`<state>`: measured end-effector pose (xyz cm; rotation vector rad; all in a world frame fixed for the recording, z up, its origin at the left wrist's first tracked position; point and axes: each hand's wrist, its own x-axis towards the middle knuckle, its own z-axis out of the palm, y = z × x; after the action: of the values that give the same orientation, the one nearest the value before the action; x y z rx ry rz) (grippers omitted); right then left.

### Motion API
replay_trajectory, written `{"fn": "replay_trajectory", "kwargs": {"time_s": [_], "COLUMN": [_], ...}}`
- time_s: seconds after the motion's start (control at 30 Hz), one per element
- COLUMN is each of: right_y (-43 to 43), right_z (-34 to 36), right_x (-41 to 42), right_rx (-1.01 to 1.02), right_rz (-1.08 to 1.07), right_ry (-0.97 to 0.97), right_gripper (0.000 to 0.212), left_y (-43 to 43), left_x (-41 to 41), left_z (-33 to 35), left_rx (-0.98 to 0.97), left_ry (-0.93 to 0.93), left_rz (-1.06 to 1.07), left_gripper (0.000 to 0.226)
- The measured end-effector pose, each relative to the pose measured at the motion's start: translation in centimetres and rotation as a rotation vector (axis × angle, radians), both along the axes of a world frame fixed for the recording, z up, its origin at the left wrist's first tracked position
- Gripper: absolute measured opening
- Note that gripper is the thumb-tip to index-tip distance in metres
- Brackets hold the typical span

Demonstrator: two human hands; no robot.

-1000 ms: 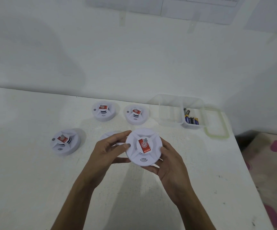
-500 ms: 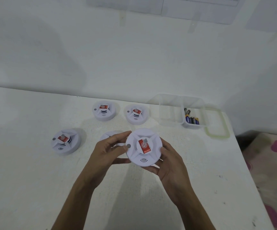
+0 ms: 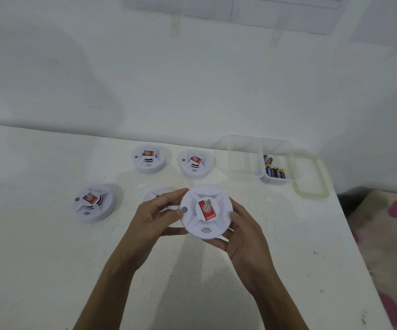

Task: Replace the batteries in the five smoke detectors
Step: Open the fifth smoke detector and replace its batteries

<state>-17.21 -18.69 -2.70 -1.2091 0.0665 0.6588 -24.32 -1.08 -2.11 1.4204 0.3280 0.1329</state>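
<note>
Both hands held one detector (image 3: 206, 211) above the counter (image 3: 38, 258).
The left hand (image 3: 154, 220) gripped its left rim and the right hand (image 3: 242, 236) cupped its right side; four other detectors (image 3: 94, 202) lay behind, with batteries (image 3: 273, 171) in a box (image 3: 240, 158) at the right.

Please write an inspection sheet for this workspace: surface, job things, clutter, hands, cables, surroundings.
Surface: white table, dark specks.
Job's things: held detector, red label up; left detector, back-left detector, back-right detector on table; fifth detector partly behind left hand; batteries in clear container.
Clutter: green-rimmed lid beside container.
Hands: left hand and right hand grip held detector.
Cables: nothing seen.
Surroundings: white wall, taped paper; dotted floor covering at right.
</note>
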Motion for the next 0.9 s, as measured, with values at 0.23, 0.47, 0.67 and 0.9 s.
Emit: {"fn": "replay_trajectory", "kwargs": {"time_s": [0.23,0.47,0.67,0.9], "right_y": [0.00,0.02,0.05,0.07], "right_z": [-0.01,-0.03,0.03,0.03], "right_x": [-0.01,-0.07,-0.25,-0.22], "right_rx": [0.008,0.021,0.016,0.009], "right_rz": [0.002,-0.007,0.000,-0.004], "right_ry": [-0.002,0.017,-0.009,0.001], "right_gripper": [0.027,0.026,0.027,0.028], "left_y": [-0.10,-0.04,0.05,0.09], "left_x": [-0.02,-0.16,-0.21,-0.16], "left_z": [0.15,-0.12,-0.02,-0.13], "left_rx": [0.008,0.019,0.004,0.003], "left_ry": [0.012,0.020,0.015,0.019], "left_rz": [0.012,0.009,-0.003,0.003], "left_gripper": [0.048,0.049,0.050,0.041]}}
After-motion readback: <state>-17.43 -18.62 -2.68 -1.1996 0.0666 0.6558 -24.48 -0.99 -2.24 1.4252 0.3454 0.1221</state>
